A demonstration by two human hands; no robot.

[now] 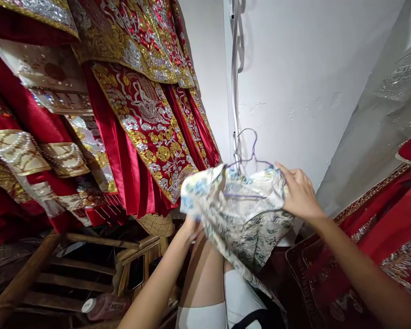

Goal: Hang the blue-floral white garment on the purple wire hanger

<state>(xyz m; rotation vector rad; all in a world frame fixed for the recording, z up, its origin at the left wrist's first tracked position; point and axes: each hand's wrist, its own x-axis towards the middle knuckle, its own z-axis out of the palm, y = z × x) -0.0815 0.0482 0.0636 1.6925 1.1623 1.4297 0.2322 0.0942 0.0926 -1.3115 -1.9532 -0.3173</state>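
Note:
A pale floral garment (pixel 236 228) hangs on a thin purple wire hanger (pixel 254 157) in front of me, its neckline spread round the bar. My right hand (pixel 299 192) is closed on the garment's right shoulder, by the end of the hanger. Lower on the left, my left hand (pixel 192 227) grips the fabric below the sleeve; it is blurred, and cloth partly hides its fingers. The hanger's hook points up, close to a white metal pole (pixel 235 91). I cannot tell whether the hook touches it.
Red costumes with gold and silver embroidery (pixel 150 132) hang along the left. Below them are a wooden slatted chair (pixel 85 265), a dark phone (pixel 136 272) and a pink bottle with a white cap (pixel 104 306). More red garments (pixel 390 219) are at right; a white wall (pixel 301 68) stands behind.

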